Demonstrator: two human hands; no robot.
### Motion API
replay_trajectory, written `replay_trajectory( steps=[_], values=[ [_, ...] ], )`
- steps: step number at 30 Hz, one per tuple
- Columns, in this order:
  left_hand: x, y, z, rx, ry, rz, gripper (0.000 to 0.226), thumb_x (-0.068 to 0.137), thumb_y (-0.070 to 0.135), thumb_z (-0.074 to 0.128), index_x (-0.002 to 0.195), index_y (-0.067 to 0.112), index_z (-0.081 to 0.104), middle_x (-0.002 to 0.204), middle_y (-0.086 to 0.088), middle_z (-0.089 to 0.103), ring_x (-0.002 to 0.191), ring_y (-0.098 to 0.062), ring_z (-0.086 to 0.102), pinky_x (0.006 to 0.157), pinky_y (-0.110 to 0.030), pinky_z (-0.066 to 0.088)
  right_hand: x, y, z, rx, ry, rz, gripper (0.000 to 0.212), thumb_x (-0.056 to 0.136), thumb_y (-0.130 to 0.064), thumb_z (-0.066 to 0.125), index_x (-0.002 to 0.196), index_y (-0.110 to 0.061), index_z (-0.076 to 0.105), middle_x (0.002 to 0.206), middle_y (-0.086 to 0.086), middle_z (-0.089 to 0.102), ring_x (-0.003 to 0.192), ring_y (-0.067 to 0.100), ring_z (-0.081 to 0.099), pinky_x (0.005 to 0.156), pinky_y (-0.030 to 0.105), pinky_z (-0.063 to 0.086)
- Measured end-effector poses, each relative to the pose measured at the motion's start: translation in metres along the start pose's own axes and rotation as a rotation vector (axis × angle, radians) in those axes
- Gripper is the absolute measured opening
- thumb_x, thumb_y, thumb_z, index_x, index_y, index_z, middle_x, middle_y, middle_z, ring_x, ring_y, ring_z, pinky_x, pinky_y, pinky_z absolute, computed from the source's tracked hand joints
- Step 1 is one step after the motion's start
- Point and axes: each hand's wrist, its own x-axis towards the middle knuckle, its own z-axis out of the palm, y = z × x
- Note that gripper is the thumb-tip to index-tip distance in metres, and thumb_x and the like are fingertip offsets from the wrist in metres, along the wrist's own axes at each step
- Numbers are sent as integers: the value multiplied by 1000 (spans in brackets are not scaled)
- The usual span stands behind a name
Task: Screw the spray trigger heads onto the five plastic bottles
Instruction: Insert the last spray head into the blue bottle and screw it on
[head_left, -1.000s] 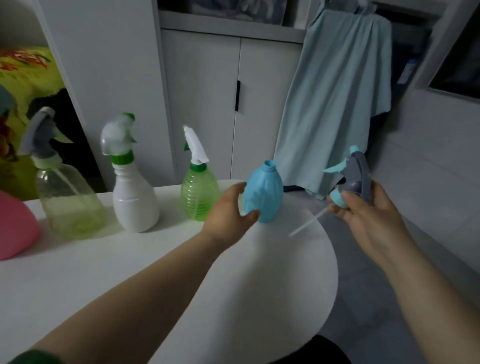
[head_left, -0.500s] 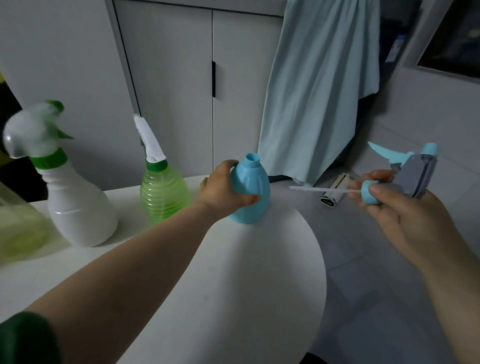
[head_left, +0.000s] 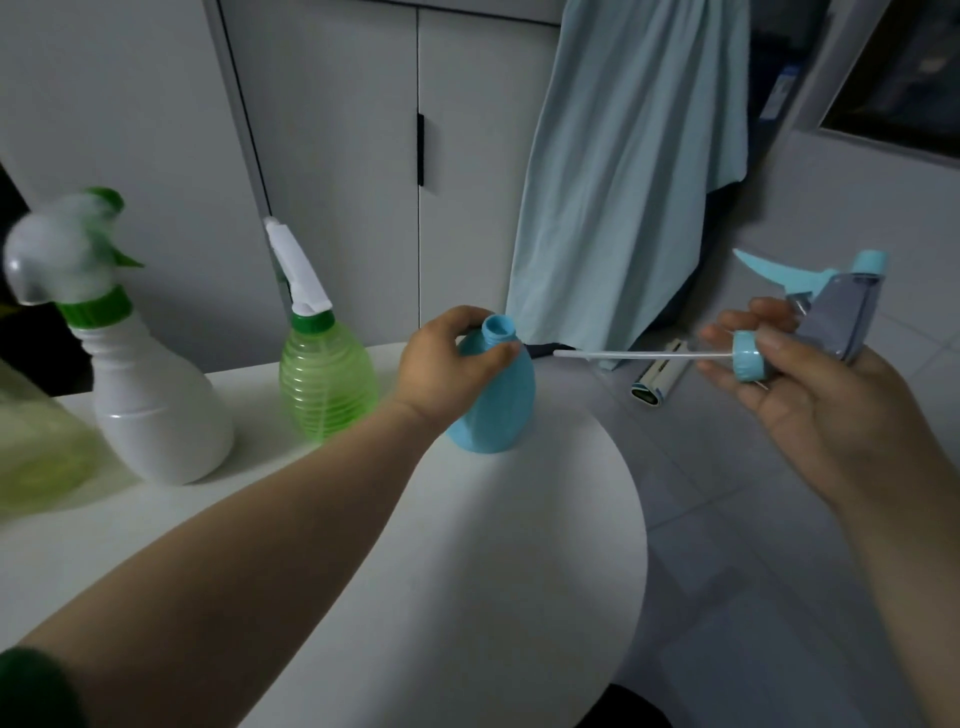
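Four bottles stand on a white table with a round edge (head_left: 519, 571). Three wear spray heads: a see-through yellow-green plastic bottle (head_left: 36, 457) cut off by the left side of the view, a white plastic bottle with a green ring (head_left: 156, 410), and a green ribbed plastic bottle with a white trigger (head_left: 327, 384). No words can be read on any of them.

On the far right stands the small blue plastic bottle (head_left: 498, 410), close to the table's curved edge, with its mouth open. The left hand (head_left: 447, 364) holds it just under the neck, thumb and fingers curled round it.

The right hand (head_left: 810, 410) is out past the table edge, over the grey tiled floor (head_left: 753, 597). It holds the blue and grey plastic spray trigger head (head_left: 831, 317). The thumb sits on top by the round blue cap (head_left: 748, 357), and the other fingers are spread a little above and under it. The head lies on its side. Its thin clear tube (head_left: 639, 355) points flat at the blue bottle, with its tip just beside the neck, not in the mouth. Only air is between the tube and the floor.

Behind are white cupboard doors with a black handle (head_left: 337, 156) and a hanging light blue cloth (head_left: 623, 182). A small white and dark thing (head_left: 660, 382) lies on the floor. A blue and white label (head_left: 779, 98) up on the right is too blurry to read.
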Motion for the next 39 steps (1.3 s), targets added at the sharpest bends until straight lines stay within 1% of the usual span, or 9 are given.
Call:
replay_trajectory(
  steps=[4, 6, 11, 16, 20, 23, 26, 31, 39],
  values=[
    [-29, 10, -29, -4, -28, 58, 13, 72, 23, 69, 80, 24, 59, 78, 17, 58, 81, -5, 55, 65, 0, 37, -8, -11, 13, -17, -90, -3, 17, 70, -17, 50, 71, -22, 66, 78, -11, 70, 89, 6, 63, 76, 22, 56],
    [-48, 13, -50, 12, -26, 68, 13, 71, 22, 69, 76, 26, 58, 76, 22, 56, 76, 3, 54, 61, 4, 34, -12, -17, 23, -32, -116, -4, 14, 66, -21, 50, 77, -21, 59, 81, -11, 66, 89, 5, 60, 73, 20, 56],
    [-95, 14, -108, 60, 1, 52, 24, 68, 27, 71, 67, 42, 53, 77, 26, 56, 72, 12, 53, 58, 3, 37, -24, -32, 60, -119, -231, -4, 10, 65, -19, 51, 72, -22, 56, 60, -19, 64, 63, -4, 58, 55, 13, 50],
    [-129, 2, -152, 87, 62, -2, 25, 66, 26, 72, 69, 42, 53, 78, 26, 57, 77, 8, 53, 60, 0, 38, -36, -40, 117, -174, -396, 9, 21, 71, 4, 51, 73, -16, 54, 59, -17, 63, 64, 0, 62, 59, 15, 54],
    [-144, -9, -165, 81, 67, -33, 27, 67, 25, 72, 66, 44, 52, 77, 26, 58, 78, 8, 53, 60, -2, 39, -45, -48, 153, -212, -509, 5, 22, 59, -4, 58, 77, -17, 55, 71, -11, 60, 68, 5, 61, 58, 17, 55],
    [-151, -17, -171, 34, 81, -40, 27, 67, 25, 72, 69, 43, 52, 79, 24, 59, 79, 9, 54, 62, -1, 39, -52, -45, 176, -302, -567, -3, 20, 69, 5, 55, 73, -15, 54, 76, 1, 55, 64, 6, 61, 61, 16, 55],
    [-159, -25, -177, -41, 71, -44, 32, 66, 22, 73, 77, 44, 52, 84, 23, 60, 81, 14, 53, 63, 1, 37, -58, -46, 197, -393, -632, -6, 23, 72, 9, 54, 73, -14, 54, 73, 0, 59, 59, 3, 61, 59, 13, 53],
    [-168, -37, -175, -73, 66, -47, 48, 61, 19, 78, 90, 43, 48, 89, 27, 53, 80, 19, 50, 64, 7, 33, -60, -48, 214, -550, -720, -30, 26, 70, 7, 61, 69, -19, 59, 60, -13, 63, 63, 0, 61, 60, 12, 51],
    [-167, -42, -175, -115, 64, -30, 53, 58, 19, 80, 85, 46, 44, 90, 26, 54, 84, 24, 47, 66, 4, 36, -56, -70, 220, -679, -727, -45, 20, 53, -16, 67, 71, -19, 59, 74, -2, 61, 65, 2, 63, 61, 11, 52]
  ],
)
